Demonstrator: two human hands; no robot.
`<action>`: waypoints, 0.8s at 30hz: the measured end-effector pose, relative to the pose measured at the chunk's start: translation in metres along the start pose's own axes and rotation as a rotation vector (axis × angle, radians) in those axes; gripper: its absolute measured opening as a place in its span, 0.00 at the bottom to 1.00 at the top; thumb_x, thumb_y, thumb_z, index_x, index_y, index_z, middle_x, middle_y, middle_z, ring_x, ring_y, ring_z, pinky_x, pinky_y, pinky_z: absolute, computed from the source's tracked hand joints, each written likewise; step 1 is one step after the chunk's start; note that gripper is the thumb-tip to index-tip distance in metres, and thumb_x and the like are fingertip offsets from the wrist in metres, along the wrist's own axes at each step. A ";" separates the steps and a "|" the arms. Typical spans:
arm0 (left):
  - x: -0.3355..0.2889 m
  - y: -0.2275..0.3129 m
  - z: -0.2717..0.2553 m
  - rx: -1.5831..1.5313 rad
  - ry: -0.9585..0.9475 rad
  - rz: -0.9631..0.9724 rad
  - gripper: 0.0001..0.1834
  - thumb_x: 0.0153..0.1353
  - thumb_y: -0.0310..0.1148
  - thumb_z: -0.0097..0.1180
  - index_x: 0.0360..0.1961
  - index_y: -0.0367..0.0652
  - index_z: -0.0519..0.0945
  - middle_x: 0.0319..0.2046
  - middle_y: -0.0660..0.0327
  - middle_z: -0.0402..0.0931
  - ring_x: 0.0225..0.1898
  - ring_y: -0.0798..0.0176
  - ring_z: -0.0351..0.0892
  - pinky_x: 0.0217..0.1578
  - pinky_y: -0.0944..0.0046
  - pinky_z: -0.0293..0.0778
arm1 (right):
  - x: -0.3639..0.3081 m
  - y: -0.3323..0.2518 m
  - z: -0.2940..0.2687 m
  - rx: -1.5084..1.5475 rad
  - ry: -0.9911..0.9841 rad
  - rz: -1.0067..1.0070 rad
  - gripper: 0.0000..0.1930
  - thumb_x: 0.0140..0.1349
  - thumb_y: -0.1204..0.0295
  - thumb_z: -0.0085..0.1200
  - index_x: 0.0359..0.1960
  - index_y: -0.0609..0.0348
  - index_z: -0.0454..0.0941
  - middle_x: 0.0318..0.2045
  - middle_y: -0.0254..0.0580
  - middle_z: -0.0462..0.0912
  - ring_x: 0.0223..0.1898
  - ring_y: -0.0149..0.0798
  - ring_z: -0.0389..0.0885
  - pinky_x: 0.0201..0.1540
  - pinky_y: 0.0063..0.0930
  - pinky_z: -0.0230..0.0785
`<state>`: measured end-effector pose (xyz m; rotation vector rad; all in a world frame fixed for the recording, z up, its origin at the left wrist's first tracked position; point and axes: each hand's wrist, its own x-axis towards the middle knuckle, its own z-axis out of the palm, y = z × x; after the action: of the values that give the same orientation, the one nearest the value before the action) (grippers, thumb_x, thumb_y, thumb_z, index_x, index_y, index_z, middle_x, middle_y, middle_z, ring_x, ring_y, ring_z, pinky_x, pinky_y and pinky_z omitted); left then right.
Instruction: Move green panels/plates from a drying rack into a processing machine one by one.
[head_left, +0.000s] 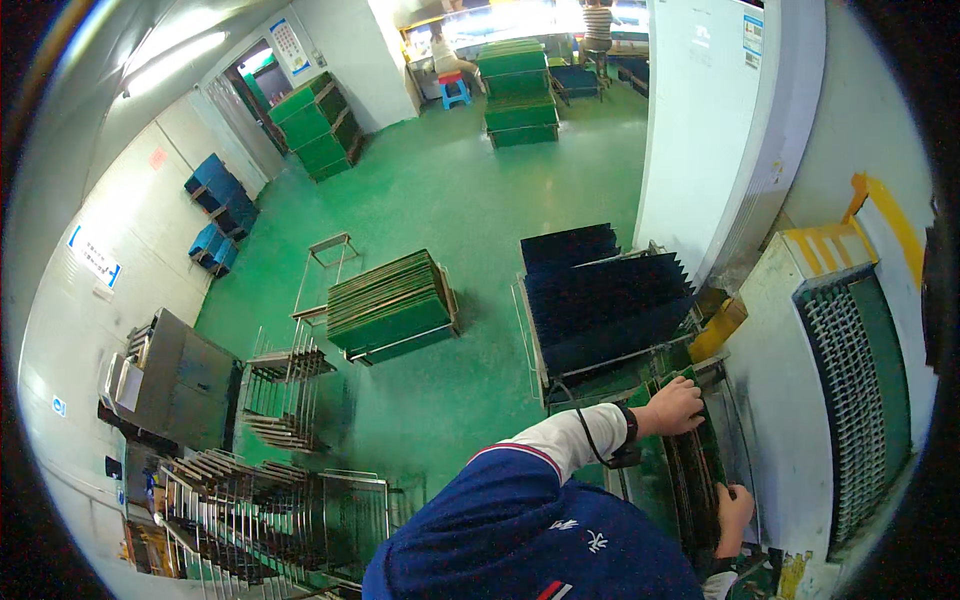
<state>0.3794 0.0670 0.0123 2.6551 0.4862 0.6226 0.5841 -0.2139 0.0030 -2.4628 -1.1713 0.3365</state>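
Several thin green boards [690, 460] stand on edge, packed side by side in a metal rack at the lower right. My left hand [676, 406] reaches over their far end, with its fingers curled down on the edge of a green board. A dark band circles that wrist, and a black cord [590, 440] hangs by the sleeve. Closer to me, my right hand [735, 512] grips the near end of the boards with thumb and fingers bent around an edge. The fingertips of both hands are partly hidden.
A rack of dark blue boards [610, 310] stands just beyond. Another rack of green boards [390, 305] sits mid-floor. Wire racks [250, 510] fill the lower left. A grey machine with a mesh belt [860, 400] borders the right. Two people are far off near stacked green boards [518, 90].
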 end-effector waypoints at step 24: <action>0.007 0.002 -0.001 -0.055 -0.043 0.006 0.17 0.64 0.47 0.61 0.32 0.43 0.86 0.37 0.54 0.78 0.49 0.49 0.75 0.57 0.47 0.67 | -0.007 0.018 0.023 -0.019 0.204 0.052 0.13 0.62 0.66 0.68 0.36 0.66 0.84 0.33 0.53 0.86 0.34 0.52 0.83 0.40 0.42 0.74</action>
<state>0.3851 0.0683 0.0169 2.6135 0.4422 0.5707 0.5836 -0.2238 -0.0249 -2.4795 -1.0311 0.0857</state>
